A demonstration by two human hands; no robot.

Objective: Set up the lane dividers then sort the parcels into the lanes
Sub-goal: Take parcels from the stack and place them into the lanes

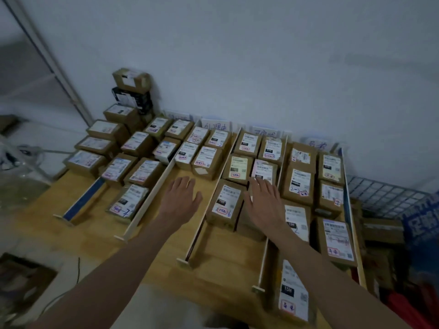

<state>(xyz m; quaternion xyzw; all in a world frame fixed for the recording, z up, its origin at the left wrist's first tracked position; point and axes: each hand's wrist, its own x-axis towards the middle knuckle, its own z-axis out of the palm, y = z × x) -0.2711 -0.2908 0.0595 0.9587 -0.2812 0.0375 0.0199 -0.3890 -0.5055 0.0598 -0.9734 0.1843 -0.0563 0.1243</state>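
Both hands released, fingers straight, nothing in either grip. Left hand point(181, 198) hovers palm down over bare wood in the second lane. Right hand point(263, 201) is spread palm down in the third lane, fingertips point(255, 184) at the near edge of a pink-label parcel point(262, 170); contact or just above, cannot tell. At 9 o'clock of the right hand, just beside it, a parcel point(224, 203) with a red stamp and blue writing.

Dividers are up on the surface point(152, 262): blue-edged divider point(83, 200) at far left, white divider point(152, 191) at 9 o'clock of the left hand, third divider point(209, 193) between the two hands, fourth divider point(273, 210) at 3 o'clock of the right hand, a blue-edged fifth divider point(349, 210) on the right edge.

Parcels fill the far ends of all lanes. First lane holds several, nearest one point(128, 203) tilted against the white divider. Second lane has four point(202, 148) at 12 o'clock of the left hand. Fourth lane is packed front to back; nearest box point(289, 293) marked "TSH". Outside the lanes at 10 o'clock, a stack point(129, 96) against the wall point(237, 55), plus a row of boxes point(95, 146). Handwritten paper signs point(215, 124) stand along the wall behind the lanes. Wire basket point(384, 198) at 3 o'clock, off the surface.
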